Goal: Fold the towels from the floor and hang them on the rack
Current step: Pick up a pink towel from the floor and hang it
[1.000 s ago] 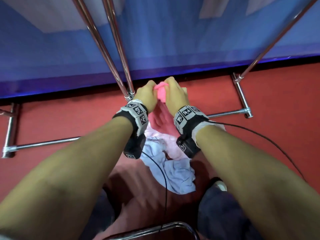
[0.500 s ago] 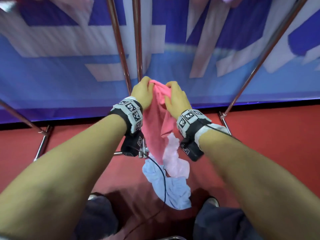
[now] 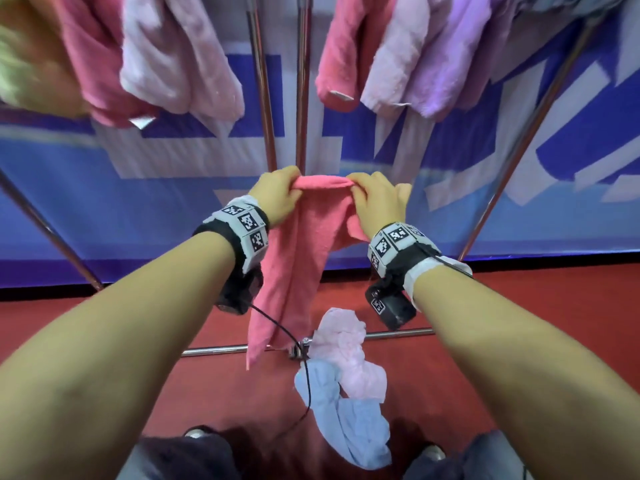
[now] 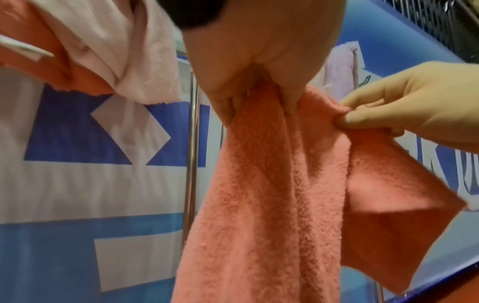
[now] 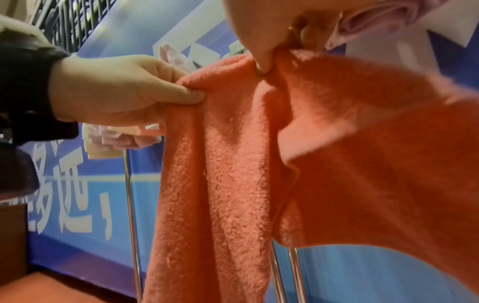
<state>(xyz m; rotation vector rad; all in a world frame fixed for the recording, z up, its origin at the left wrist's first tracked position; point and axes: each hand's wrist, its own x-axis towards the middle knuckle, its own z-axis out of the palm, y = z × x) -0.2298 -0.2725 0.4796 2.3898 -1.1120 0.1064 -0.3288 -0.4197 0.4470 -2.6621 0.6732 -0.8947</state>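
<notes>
A coral-pink towel (image 3: 298, 258) hangs in the air in front of the rack's upright poles (image 3: 266, 109). My left hand (image 3: 277, 195) pinches its top edge on the left, and my right hand (image 3: 374, 199) pinches the same edge a short way to the right. The wrist views show the same towel (image 4: 272, 194) (image 5: 220, 164) drooping in long folds below both grips, with one corner flapping out to the right. On the red floor below lie a pale pink towel (image 3: 346, 355) and a light blue towel (image 3: 349, 420), both crumpled.
Several folded towels, pink (image 3: 343, 53), pale pink (image 3: 180, 60) and lilac (image 3: 446, 60), hang from the rack overhead. The rack's chrome base bar (image 3: 214, 349) runs across the floor. A blue and white banner (image 3: 104, 209) stands behind. My shoes (image 3: 197, 433) are at the bottom edge.
Both hands have risen from the floor with the coral-pink towel and moved apart along its top edge. The view has tilted up, so the hung towels now show.
</notes>
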